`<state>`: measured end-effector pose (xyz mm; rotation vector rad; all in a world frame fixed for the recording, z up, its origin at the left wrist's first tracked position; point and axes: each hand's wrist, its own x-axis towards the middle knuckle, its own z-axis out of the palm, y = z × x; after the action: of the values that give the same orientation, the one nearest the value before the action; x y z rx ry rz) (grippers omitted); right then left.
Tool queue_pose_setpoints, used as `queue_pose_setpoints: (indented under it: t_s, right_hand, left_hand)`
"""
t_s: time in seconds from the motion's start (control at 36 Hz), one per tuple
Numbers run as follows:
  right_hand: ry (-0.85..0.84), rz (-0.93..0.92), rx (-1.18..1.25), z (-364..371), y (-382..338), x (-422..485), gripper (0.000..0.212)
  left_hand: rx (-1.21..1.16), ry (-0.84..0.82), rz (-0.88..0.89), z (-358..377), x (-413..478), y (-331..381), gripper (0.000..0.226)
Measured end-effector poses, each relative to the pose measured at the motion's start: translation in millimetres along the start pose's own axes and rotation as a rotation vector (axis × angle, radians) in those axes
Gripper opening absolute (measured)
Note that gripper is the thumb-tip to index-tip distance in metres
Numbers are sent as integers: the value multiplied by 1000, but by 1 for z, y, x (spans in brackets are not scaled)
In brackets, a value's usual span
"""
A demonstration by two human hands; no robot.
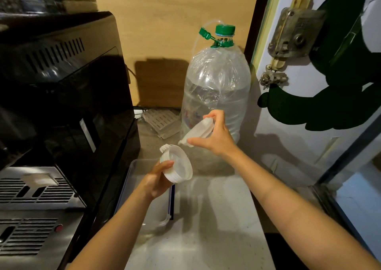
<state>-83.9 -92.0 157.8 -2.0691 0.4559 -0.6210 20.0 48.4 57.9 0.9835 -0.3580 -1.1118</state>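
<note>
My left hand (156,182) grips a small round white plastic container (178,164) with a threaded rim, tilted so its open mouth faces up and toward me. My right hand (214,134) holds the matching white lid (196,131) by its edge between thumb and fingers, tilted, a short way above and to the right of the container. Lid and container are apart. Both are held over the pale countertop (216,218).
A black coffee machine (61,96) with a metal drip tray (37,191) fills the left. A large clear water bottle (216,88) with a green cap stands at the back. A clear rectangular food box (144,212) lies under my left hand. A white door (321,125) bounds the right.
</note>
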Motion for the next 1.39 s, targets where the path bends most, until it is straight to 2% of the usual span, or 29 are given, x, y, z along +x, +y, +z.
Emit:
queue_pose_setpoints:
  t_s: [0.08,0.19,0.25,0.36,0.47,0.58,0.81,1.0,1.14,1.31,1.39]
  right_hand:
    - [88,101,232,11,2,-4,68]
    - [108,215,449,28,11,-12,61]
    - [93,242,500,36,18,-16,65]
    - [39,274,586,49,31,-23,58]
    - [-6,249,618,55,38,-24,70]
    - [-84,228,566,55,38,-22,76]
    - [-260,265,347,47,35,-14,107]
    - [-447,304,161,34,27,4,99]
    - [-567,245,36,26,18,13,102]
    - [-617,224,-74,24,10,20,101]
    - [-610,217,-111,26,8,21,97]
  left_hand:
    - [0,-14,3,3,3,0,101]
    - [-45,-44,9,4,4,0,93]
    - [-79,-73,21,6,4,2,90]
    - [-124,-146,65,9,5,8,85]
    - [-165,-156,80,7,8,11,85]
    - [-150,-141,94,7,9,13,86]
    - [-110,-123,76,4,11,18,94]
    - [-21,-125,74,3,13,22,95]
    - [138,-162,121,12,9,27,92]
    - [179,-149,132,12,7,30,96]
    - [208,-103,145,10,6,31,111]
